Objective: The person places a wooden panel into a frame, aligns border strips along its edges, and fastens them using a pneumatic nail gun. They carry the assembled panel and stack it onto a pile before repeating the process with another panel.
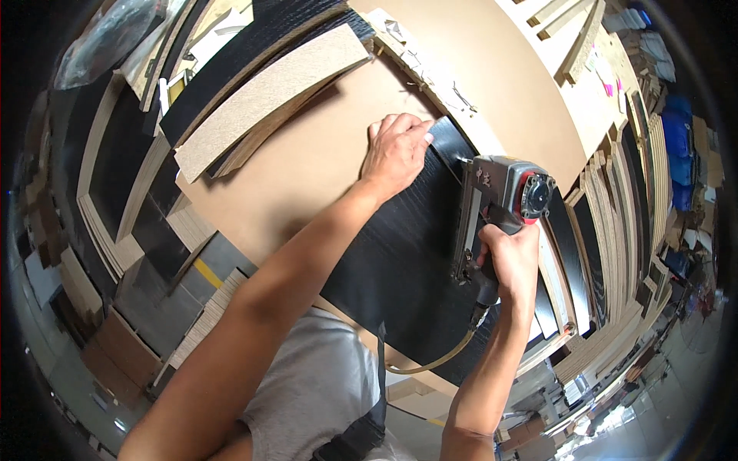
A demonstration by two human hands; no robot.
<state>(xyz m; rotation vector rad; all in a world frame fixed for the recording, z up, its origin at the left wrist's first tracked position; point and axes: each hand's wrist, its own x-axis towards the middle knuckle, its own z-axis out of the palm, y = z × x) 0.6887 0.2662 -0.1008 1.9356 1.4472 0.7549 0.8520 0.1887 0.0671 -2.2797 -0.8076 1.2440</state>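
My right hand [510,253] is wrapped around the handle of a grey pneumatic nail gun [503,188] with a red-ringed round cap. A yellowish air hose [438,364] runs from the base of its handle. The tool's nose rests at or just above a narrow black wooden strip [452,146], near a pale wooden bar. My left hand [397,154] has its fingers curled at the strip's far left end, thumb against it. Under both hands lies a large black wood-grain panel [400,253]. Whether the nose touches the strip I cannot tell.
Beneath the panel spreads a tan board [261,207]. Loose staples or nails [461,100] lie along the pale bar [430,86]. Curved board pieces [269,96] are stacked at the far left. More stacked boards [607,230] stand to the right.
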